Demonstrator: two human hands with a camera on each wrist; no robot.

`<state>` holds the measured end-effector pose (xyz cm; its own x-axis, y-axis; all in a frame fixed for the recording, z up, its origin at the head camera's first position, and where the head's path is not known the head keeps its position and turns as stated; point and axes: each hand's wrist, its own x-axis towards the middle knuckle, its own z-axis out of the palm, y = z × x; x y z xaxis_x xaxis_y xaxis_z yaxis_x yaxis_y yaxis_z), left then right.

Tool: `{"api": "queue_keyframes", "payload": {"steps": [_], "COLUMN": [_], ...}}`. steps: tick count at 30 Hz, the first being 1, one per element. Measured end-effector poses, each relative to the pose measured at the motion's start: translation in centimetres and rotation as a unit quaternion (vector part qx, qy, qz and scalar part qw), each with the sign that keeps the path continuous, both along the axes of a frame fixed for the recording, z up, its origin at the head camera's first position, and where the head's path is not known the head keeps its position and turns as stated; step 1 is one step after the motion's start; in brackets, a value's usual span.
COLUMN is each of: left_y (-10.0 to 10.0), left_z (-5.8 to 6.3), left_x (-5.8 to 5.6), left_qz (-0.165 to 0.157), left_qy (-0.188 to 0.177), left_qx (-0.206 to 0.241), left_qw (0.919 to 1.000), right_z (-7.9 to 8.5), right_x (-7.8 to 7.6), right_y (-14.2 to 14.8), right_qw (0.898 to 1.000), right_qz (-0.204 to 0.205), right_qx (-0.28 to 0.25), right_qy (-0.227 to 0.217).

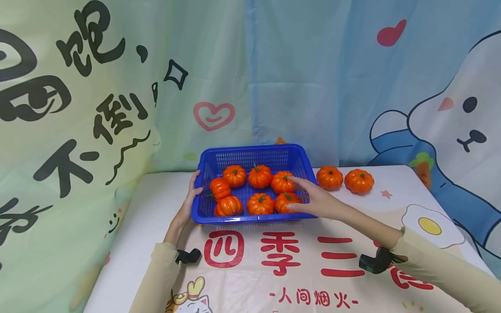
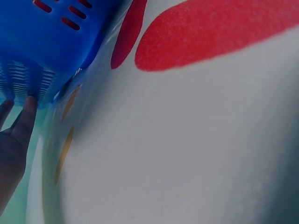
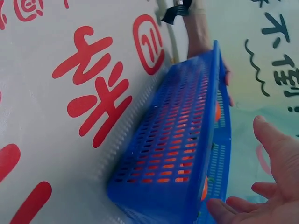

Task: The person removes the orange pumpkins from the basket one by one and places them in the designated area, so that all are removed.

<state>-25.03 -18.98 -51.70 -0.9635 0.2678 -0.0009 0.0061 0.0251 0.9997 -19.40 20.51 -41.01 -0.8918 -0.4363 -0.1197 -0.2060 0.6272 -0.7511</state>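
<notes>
A blue plastic basket [image 1: 250, 218] with slotted walls holds several small orange pumpkins [image 1: 260, 204] with green stems. My left hand [image 1: 189, 199] grips the basket's left side, its thumb over the rim. In the left wrist view, fingers [image 2: 29, 114] of that hand touch the slotted wall. Over the basket's right end reaches my right hand [image 1: 315, 200], fingers spread and thumb apart, close to the pumpkins at that end. The right wrist view shows this hand [image 3: 275, 182] beside the rim with nothing in its grasp; whether a fingertip touches a pumpkin is hard to tell.
Two more pumpkins, one [image 1: 329, 178] near the basket's right wall and another [image 1: 359, 181] farther right, sit on the printed tablecloth [image 1: 297, 261]. Behind the table hangs a patterned curtain [image 1: 289, 87]. Each wrist carries a black camera mount [image 1: 377, 260].
</notes>
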Motion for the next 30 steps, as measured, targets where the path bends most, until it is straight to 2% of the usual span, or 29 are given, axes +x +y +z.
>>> {"api": "queue_keyframes", "payload": {"steps": [9, 13, 20, 30], "left_y": [0.0, 0.0, 0.0, -0.1], "left_z": [0.2, 0.1, -0.1, -0.1], "left_x": [0.0, 0.0, -0.1, 0.0], "left_qz": [0.001, 0.001, -0.001, -0.001], "left_qy": [0.009, 0.010, 0.008, 0.008], "left_qx": [-0.006, -0.005, 0.003, 0.003], "left_qw": [0.9999, 0.9999, 1.0000, 1.0000], "right_z": [-0.1, 0.0, 0.5, 0.4], "right_x": [-2.0, -2.8, -3.3, -4.3], "right_y": [-2.7, -4.1, -6.5, -10.2], "right_qw": [0.998, 0.997, 0.992, 0.989], "right_qz": [0.039, 0.059, 0.096, 0.118], "right_qx": [0.047, 0.048, 0.081, 0.090], "right_qy": [0.029, 0.017, 0.004, -0.018]}}
